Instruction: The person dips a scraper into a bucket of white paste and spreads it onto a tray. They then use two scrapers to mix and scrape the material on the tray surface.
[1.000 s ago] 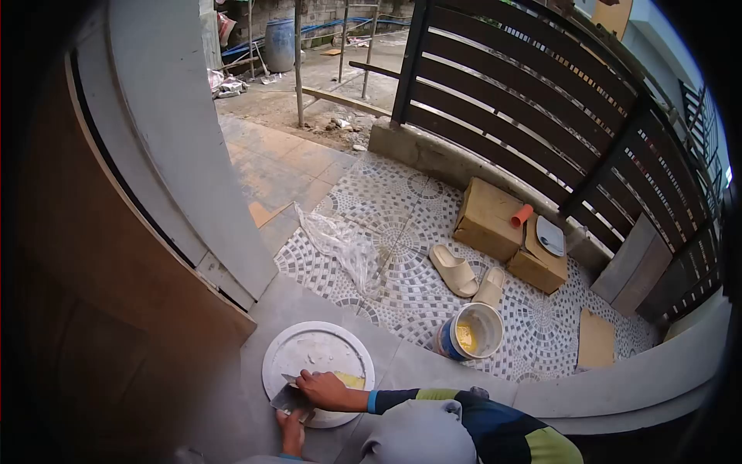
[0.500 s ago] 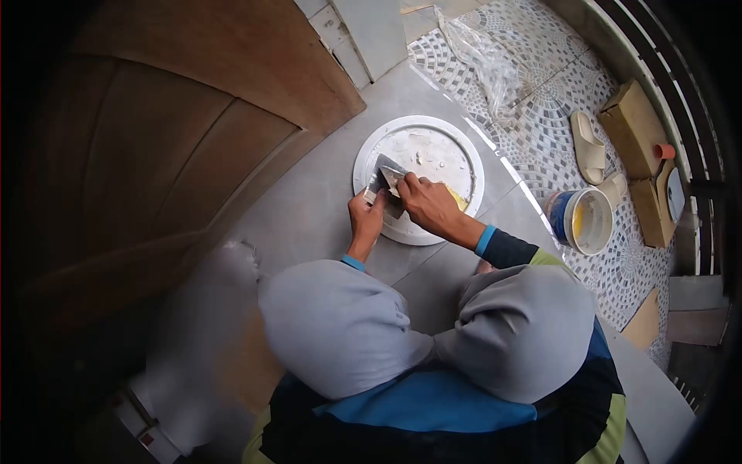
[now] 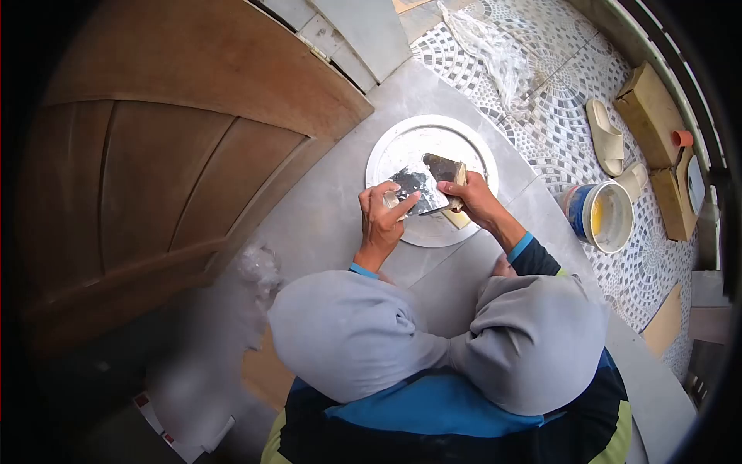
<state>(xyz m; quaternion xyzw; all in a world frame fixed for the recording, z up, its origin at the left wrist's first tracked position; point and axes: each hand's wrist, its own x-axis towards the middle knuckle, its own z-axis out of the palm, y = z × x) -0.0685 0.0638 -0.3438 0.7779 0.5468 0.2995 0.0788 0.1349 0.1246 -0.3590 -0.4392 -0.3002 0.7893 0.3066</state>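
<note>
My left hand (image 3: 379, 220) is closed around a putty knife (image 3: 416, 184), its broad metal blade smeared with white paste and dark patches. In my right hand (image 3: 481, 203) is a second scraper (image 3: 442, 168), with a dark blade and a pale, paste-crusted edge. The two blades meet or overlap above a round white tray (image 3: 379, 158). White paste is spread over the tray's bottom. Close under my right hand, a yellowish piece (image 3: 456, 219) shows on the tray.
A brown wooden door (image 3: 178, 162) stands on the left. On the patterned tiles at right are a paste-stained bucket (image 3: 614, 220), a pair of beige slippers (image 3: 607, 139) and cardboard boxes (image 3: 649, 116). Clear plastic sheeting (image 3: 495, 62) lies farther off. My bent knees (image 3: 348, 332) are just below the tray.
The right hand has moved right and turned its scraper, showing the dark blade. The left hand's blade now lies flatter, its smeared face upward. The view has shifted slightly.
</note>
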